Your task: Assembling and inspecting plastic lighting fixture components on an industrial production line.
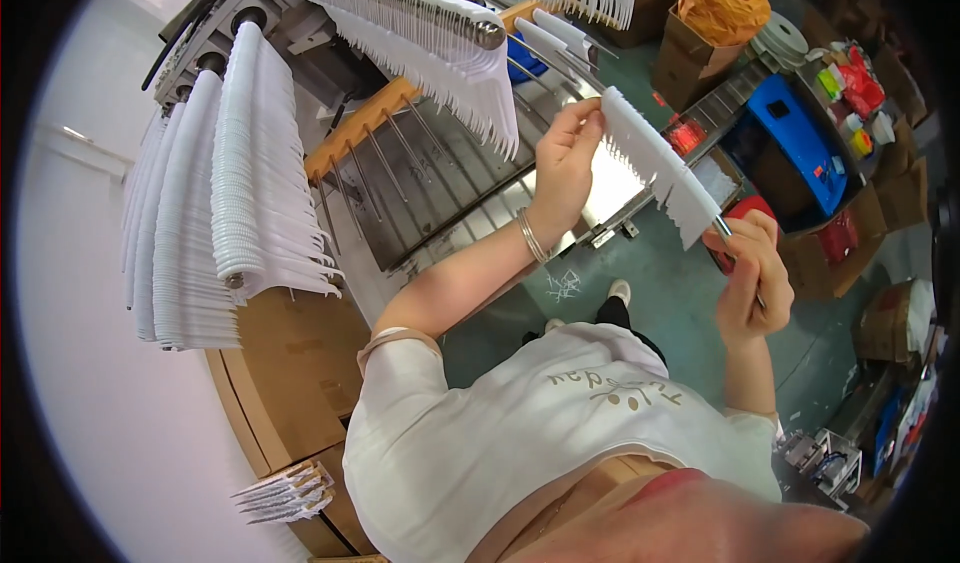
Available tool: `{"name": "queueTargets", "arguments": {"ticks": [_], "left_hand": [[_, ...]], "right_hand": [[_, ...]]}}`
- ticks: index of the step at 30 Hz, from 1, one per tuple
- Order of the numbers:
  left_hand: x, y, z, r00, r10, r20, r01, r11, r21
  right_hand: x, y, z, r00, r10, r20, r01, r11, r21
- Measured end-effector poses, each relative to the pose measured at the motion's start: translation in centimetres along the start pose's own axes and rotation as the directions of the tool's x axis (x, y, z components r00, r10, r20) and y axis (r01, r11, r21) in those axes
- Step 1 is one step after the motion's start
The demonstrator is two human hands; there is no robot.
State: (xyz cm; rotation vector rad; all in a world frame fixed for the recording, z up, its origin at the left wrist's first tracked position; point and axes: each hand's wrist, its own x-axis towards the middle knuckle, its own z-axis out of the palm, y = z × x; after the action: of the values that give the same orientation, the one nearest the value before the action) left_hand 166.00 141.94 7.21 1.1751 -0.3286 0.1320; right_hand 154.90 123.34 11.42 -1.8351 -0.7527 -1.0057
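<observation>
The big white rows [265,163] hang to your left. The small white row [655,155] is between your hands, its long side slanting from far left to near right. Your left hand [570,158] pinches its far end; your right hand [757,275] wraps round the metal rod [722,226] poking from the near end.

My metal worktop [400,235] stretches out ahead of me, a wooden bar [365,128] with thin rods [388,166] running along one side. Below, the green floor [690,308] carries white scraps [563,284] (a loose little scatter) and my pale shoe [620,290].
</observation>
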Motion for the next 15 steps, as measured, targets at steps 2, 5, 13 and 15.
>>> {"name": "queueTargets", "arguments": {"ticks": [2, 5, 13, 15], "left_hand": [[0.3, -0.4, 0.7, 1.0, -0.009, 0.003, 0.009, 0.999, -0.043], [1.3, -2.0, 0.2, 0.998, 0.045, 0.035, -0.047, 0.996, 0.073], [8.2, -4.6, -2.9, 0.879, 0.089, -0.468, -0.118, 0.992, -0.034], [9.1, -4.4, -3.3, 0.879, 0.023, -0.477, -0.095, 0.987, -0.127]], "right_hand": [[0.0, -0.2, -0.4, 1.0, -0.022, -0.004, 0.022, 0.999, -0.036], [0.4, 0.6, -0.1, 1.0, 0.008, 0.001, -0.008, 0.998, -0.066], [3.5, 4.4, 3.9, 0.995, 0.091, 0.036, -0.089, 0.995, -0.038], [3.5, 4.7, 4.2, 0.995, 0.094, 0.044, -0.094, 0.995, -0.02]]}}
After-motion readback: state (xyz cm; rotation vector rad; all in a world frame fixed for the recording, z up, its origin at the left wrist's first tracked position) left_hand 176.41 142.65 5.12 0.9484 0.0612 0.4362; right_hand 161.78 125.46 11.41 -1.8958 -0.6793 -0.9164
